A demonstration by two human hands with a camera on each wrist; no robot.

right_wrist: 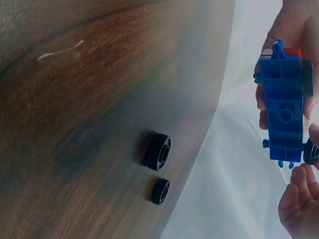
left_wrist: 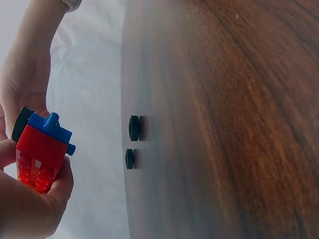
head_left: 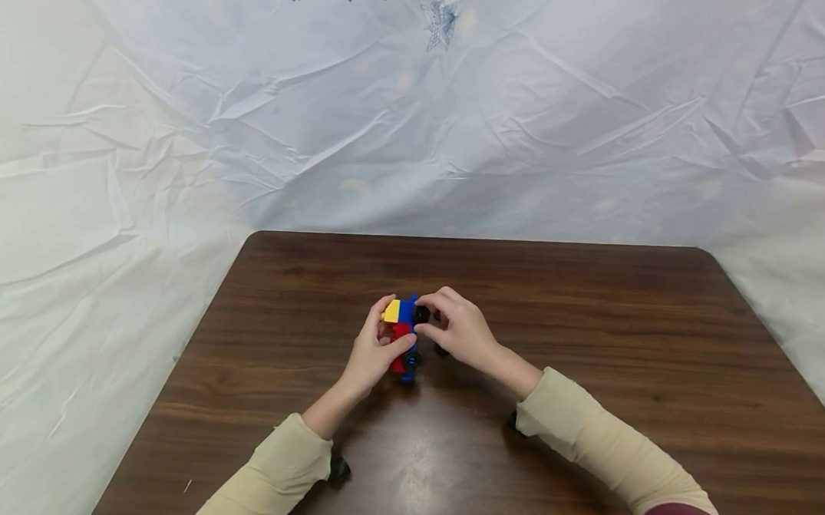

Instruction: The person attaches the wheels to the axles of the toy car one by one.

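Observation:
Near the middle of the table, my left hand (head_left: pixel 370 352) holds a toy car (head_left: pixel 406 312) built from red, blue and yellow bricks, turned on its side. Its blue chassis (right_wrist: pixel 285 115) faces the right wrist camera, with bare axle stubs along one side. One larger black wheel (head_left: pixel 412 361) sits on the other side. With thumb and fingertips my right hand (head_left: pixel 466 330) pinches a smaller black wheel (right_wrist: pixel 311 151) at the chassis's other axle end. In the left wrist view, the red brick (left_wrist: pixel 42 147) shows between my left fingers.
Two loose black wheels stand on their treads on the wooden table (head_left: pixel 589 319): a larger wheel (right_wrist: pixel 158 151) and a smaller wheel (right_wrist: pixel 160 191) beside it. A wrinkled pale cloth (head_left: pixel 459 137) hangs behind and around the table.

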